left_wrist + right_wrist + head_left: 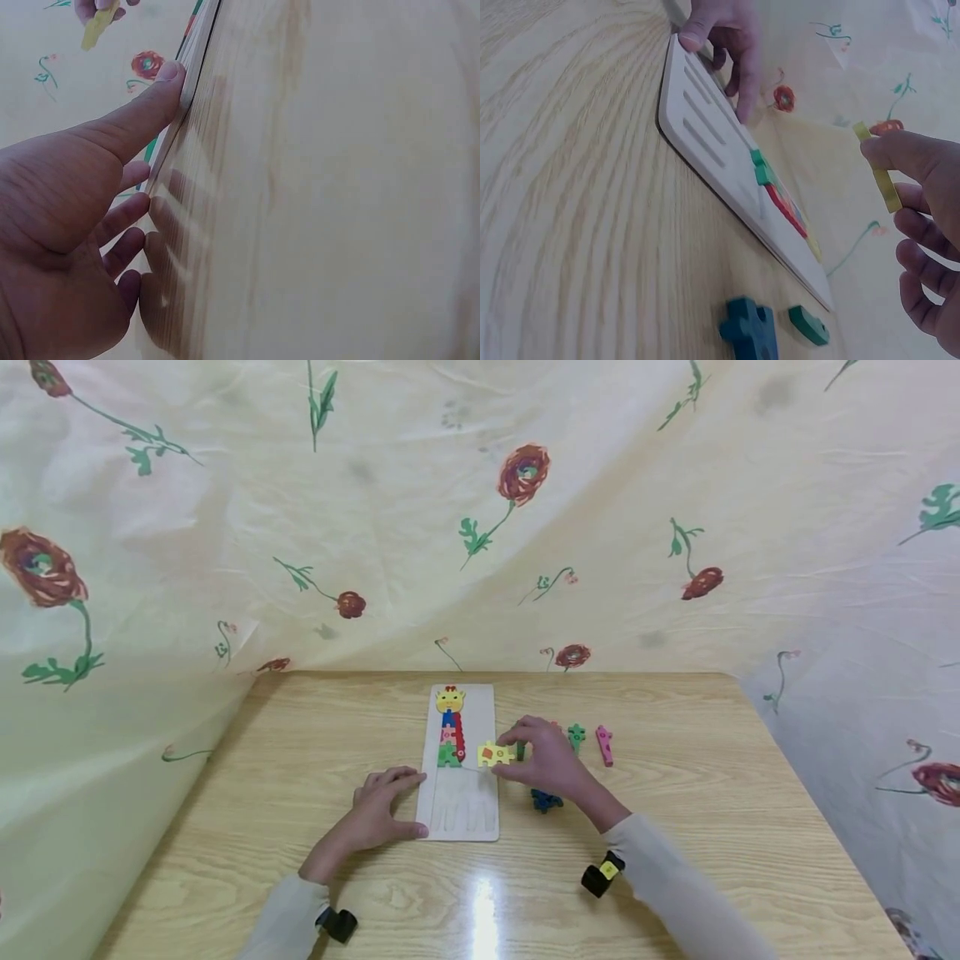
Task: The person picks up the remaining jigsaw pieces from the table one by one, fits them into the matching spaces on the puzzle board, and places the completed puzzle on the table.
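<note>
A pale puzzle board (468, 810) lies on the table with part of a giraffe in it: a yellow head (450, 699), blue and pink neck pieces, a red strip (460, 739) and a green piece (448, 755). My right hand (543, 758) pinches a yellow puzzle piece (491, 754) between thumb and fingers, raised above the board's right side. In the right wrist view that yellow piece (881, 169) is seen edge-on, apart from the board. My left hand (382, 810) touches the board's left edge with thumb and fingertips, its fingers spread; the left wrist view shows the thumb (161, 94) against that edge.
Loose pieces lie right of the board: a dark blue one (546, 801), a green one (576, 737) and a pink one (604, 746). Another green piece (808, 325) is partly hidden by the right hand in the head view. A flowered cloth (420, 527) hangs behind the table.
</note>
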The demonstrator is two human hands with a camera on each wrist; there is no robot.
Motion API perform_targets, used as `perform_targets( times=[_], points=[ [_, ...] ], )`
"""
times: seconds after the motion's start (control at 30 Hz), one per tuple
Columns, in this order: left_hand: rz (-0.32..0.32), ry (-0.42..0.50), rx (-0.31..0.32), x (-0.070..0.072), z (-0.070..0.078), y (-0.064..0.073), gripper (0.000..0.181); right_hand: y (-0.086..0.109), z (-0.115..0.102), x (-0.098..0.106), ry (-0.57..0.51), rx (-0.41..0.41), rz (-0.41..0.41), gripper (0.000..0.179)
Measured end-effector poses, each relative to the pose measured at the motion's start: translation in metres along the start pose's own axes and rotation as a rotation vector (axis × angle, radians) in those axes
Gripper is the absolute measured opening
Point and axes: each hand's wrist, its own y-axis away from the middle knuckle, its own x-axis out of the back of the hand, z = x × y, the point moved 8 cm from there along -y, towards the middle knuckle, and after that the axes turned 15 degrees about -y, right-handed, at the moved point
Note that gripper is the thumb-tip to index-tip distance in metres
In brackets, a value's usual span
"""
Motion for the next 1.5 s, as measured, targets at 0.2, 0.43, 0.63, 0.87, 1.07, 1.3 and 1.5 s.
perform_targets(
  times=[0.2,0.43,0.63,0.87,1.07,1.3,1.5],
  points=[
    [0.005,0.014,0.012,0.002,-0.001,0.002,0.082,-0.008,0.0,-0.018,-0.026,0.003,-0.019,0.031],
    [0.006,0.008,0.004,0.001,-0.001,0.001,0.081,-0.014,0.006,-0.037,-0.018,-0.018,-0.039,0.032],
    [0.001,0.016,0.004,0.001,0.0,0.0,0.082,-0.019,0.012,-0.053,-0.032,-0.045,-0.057,0.033],
    [0.002,0.021,-0.004,0.0,0.0,-0.001,0.081,-0.022,0.018,-0.066,-0.031,-0.084,-0.076,0.034],
    [0.002,0.013,-0.005,0.0,0.0,-0.001,0.082,-0.023,0.025,-0.074,-0.015,-0.095,-0.081,0.036],
    [0.002,0.011,-0.013,0.001,0.0,0.0,0.082,-0.024,0.028,-0.08,0.008,-0.089,-0.08,0.038],
    [-0.003,0.002,-0.015,0.001,0.0,0.0,0.082,-0.024,0.029,-0.082,0.022,-0.111,-0.089,0.039]
  ],
)
